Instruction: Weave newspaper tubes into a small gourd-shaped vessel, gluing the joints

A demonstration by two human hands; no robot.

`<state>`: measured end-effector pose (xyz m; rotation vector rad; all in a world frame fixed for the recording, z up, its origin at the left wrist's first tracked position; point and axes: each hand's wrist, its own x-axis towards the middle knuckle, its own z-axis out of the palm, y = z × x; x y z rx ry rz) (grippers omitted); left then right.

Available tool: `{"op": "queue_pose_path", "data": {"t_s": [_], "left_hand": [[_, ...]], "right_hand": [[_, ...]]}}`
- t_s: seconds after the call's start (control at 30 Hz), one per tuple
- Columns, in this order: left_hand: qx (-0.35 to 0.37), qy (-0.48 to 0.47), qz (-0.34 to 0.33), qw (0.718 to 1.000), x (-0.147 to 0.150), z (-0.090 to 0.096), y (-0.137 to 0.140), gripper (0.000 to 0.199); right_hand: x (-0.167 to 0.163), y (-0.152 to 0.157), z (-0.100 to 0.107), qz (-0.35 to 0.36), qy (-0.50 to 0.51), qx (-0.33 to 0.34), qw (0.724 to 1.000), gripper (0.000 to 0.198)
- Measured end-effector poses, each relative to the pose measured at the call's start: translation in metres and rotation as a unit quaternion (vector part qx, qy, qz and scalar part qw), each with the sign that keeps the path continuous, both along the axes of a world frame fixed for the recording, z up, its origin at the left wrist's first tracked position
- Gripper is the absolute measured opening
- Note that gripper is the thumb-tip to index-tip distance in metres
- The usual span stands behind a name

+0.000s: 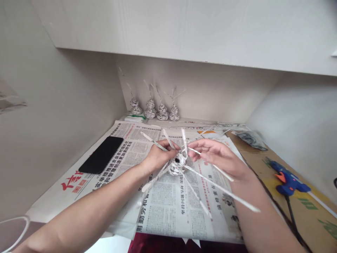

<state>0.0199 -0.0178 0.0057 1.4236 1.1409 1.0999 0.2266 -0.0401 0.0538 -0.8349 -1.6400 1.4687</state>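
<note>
A small round weave of rolled newspaper tubes point(177, 166) is held above the newspaper sheets, with a dark hole in its middle and several loose tube ends sticking out all round. My left hand point(159, 154) grips its left and far side, thumb pressed near the rim. On the other side my right hand point(214, 154) has thumb and fingers closed around a thin paper tube point(223, 173) that runs out below the palm. Another long tube point(223, 189) points toward the lower right, in front of my right forearm.
Several finished-looking gourd-shaped paper weaves point(162, 112) stand along the back wall. A black phone point(101, 154) lies on the newspaper point(168, 211) at left. On cardboard at right sits a blue glue gun point(288, 179) with its cord. Loose paper tubes point(200, 125) lie at the back.
</note>
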Motion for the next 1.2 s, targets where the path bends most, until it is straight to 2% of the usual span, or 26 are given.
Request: {"op": "queue_pose_path", "data": {"t_s": [0.1,0.2,0.4,0.53,0.63,0.7,0.83,1.0,1.07,1.2], "left_hand": [[0.02,-0.002,-0.015,1.0,0.001,-0.002,-0.001,0.014],[0.024,-0.001,-0.023,0.999,0.0,-0.003,-0.001,0.015],[0.013,-0.013,-0.04,0.999,0.0,-0.005,-0.002,0.017],[0.026,-0.009,-0.043,0.999,0.001,-0.008,-0.003,0.019],[0.037,-0.004,-0.039,0.999,0.001,-0.009,-0.003,0.021],[0.044,0.003,-0.035,0.998,0.001,-0.008,-0.003,0.021],[0.044,0.01,-0.032,0.998,0.0,-0.006,-0.002,0.023],[0.013,-0.015,-0.043,0.999,-0.002,-0.006,0.0,0.03],[0.016,-0.02,-0.04,0.999,-0.003,-0.004,-0.001,0.03],[0.013,0.01,-0.021,1.0,-0.004,0.005,-0.005,0.03]], "right_hand": [[0.001,0.006,-0.005,0.0,0.087,-0.034,0.996,0.044],[-0.004,0.011,-0.013,-0.049,0.119,-0.055,0.99,0.042],[-0.016,0.014,-0.022,-0.16,0.03,0.01,0.987,0.035],[-0.021,0.017,-0.027,-0.216,0.033,0.007,0.976,0.037],[-0.02,0.02,-0.032,-0.235,0.0,0.001,0.972,0.036],[-0.02,0.022,-0.036,-0.221,-0.042,0.006,0.974,0.031],[-0.02,0.021,-0.042,-0.19,-0.149,0.054,0.969,0.028],[-0.022,0.018,-0.046,-0.196,-0.208,0.106,0.952,0.022],[-0.023,0.016,-0.046,-0.218,-0.245,0.175,0.928,0.016],[-0.027,0.011,-0.042,-0.243,-0.32,0.321,0.858,0.003]]}}
